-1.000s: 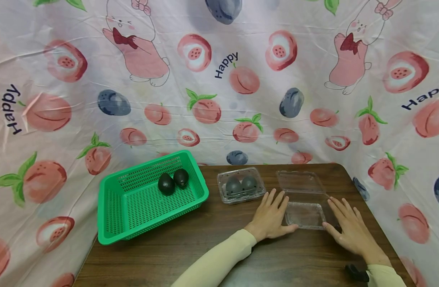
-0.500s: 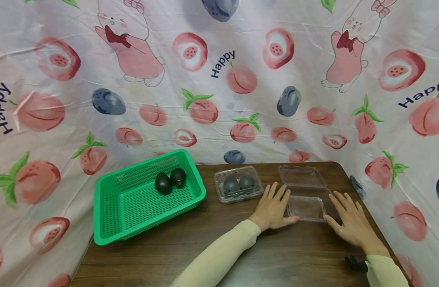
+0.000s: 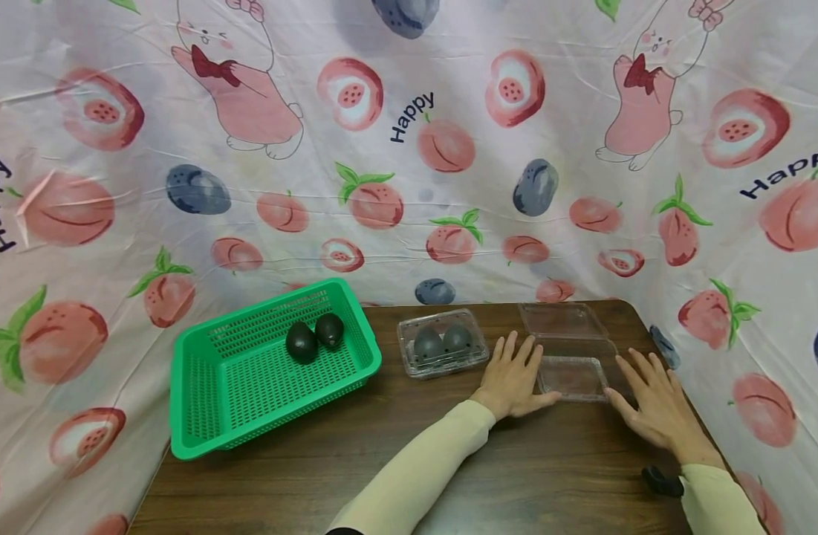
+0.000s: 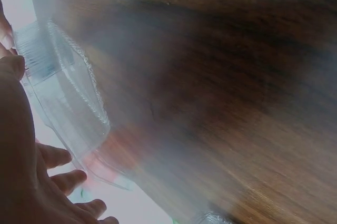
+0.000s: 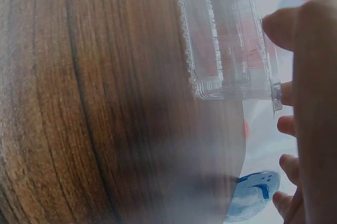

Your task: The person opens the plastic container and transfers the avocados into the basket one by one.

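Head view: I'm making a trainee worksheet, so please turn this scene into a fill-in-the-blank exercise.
The basket is coloured ____.
In it lie exactly ____ dark rounded objects.
The clear box between the left hand and the right hand is not shut but ____.
From the person's side, the basket is to the ____ of the closed box.
Missing words: green; two; open; left.

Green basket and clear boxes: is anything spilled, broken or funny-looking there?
Nothing really stands out. The green basket sits askew on the table, but its two dark fruits are inside. The closed clear box holds two more, and the open box lies with its lid folded back. I see no spill or break.
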{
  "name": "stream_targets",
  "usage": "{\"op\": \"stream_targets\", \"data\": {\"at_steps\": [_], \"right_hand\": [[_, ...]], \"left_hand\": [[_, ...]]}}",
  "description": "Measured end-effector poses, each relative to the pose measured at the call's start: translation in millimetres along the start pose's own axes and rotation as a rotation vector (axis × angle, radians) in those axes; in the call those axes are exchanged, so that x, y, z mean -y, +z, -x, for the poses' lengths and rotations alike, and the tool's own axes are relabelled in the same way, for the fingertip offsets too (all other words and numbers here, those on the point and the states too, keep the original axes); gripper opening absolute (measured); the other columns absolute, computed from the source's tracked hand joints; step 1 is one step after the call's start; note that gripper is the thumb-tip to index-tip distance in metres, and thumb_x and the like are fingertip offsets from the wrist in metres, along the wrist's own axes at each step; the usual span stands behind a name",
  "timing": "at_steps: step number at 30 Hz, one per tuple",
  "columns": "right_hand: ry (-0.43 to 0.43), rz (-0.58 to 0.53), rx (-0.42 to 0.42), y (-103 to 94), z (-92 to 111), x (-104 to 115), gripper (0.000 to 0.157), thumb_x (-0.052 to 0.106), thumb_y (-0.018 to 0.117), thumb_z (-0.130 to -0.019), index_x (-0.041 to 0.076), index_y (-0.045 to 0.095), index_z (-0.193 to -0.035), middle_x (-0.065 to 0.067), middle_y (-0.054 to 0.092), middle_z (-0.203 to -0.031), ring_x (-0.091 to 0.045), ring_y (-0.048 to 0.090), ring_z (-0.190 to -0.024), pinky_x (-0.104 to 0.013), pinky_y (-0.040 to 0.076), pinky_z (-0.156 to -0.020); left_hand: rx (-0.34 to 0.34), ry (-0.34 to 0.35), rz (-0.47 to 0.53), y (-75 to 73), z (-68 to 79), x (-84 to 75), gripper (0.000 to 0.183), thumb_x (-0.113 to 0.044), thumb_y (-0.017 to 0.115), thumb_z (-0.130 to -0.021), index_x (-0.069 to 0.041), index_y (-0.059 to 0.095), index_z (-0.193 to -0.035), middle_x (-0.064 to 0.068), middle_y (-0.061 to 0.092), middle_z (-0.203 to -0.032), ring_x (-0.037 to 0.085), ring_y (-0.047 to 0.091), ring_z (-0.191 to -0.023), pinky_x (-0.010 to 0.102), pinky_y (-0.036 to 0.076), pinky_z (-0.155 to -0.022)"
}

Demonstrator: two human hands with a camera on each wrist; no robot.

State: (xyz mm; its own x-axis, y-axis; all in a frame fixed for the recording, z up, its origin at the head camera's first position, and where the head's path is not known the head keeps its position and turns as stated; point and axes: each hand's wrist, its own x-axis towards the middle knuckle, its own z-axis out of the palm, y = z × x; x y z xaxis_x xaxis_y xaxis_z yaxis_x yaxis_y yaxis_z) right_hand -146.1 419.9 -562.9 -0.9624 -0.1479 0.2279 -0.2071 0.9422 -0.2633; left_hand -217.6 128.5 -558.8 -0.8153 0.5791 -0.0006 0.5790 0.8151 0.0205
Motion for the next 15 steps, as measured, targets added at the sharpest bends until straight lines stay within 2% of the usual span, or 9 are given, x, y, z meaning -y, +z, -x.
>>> {"op": "stream_targets", "data": {"at_steps": [9,15], "right_hand": [[0.013,0.023,-0.01,0.5,-2.4,-1.5,0.071,0.046,0.063,-0.113,-0.006,0.053,-0.16,-0.039,0.041,-0.168,-0.07,0.03,-0.157,-0.089,0.025,-0.119],[0.039,0.002,0.014,-3.0,-2.9,-1.5,0.075,0.047,0.061,-0.114,-0.008,0.048,-0.163,-0.041,0.04,-0.169,-0.071,0.026,-0.16,-0.09,0.022,-0.122]], "left_hand": [[0.026,-0.031,0.011,-0.8,-2.4,-1.5,0.097,-0.09,0.032,-0.106,-0.029,0.024,-0.182,-0.005,0.019,-0.191,0.031,0.016,-0.18,0.048,0.017,-0.147],[0.029,-0.018,0.04,-0.9,-3.3,0.4,0.095,-0.089,0.032,-0.107,-0.031,0.024,-0.182,-0.004,0.018,-0.192,0.032,0.016,-0.18,0.051,0.017,-0.147]]}}
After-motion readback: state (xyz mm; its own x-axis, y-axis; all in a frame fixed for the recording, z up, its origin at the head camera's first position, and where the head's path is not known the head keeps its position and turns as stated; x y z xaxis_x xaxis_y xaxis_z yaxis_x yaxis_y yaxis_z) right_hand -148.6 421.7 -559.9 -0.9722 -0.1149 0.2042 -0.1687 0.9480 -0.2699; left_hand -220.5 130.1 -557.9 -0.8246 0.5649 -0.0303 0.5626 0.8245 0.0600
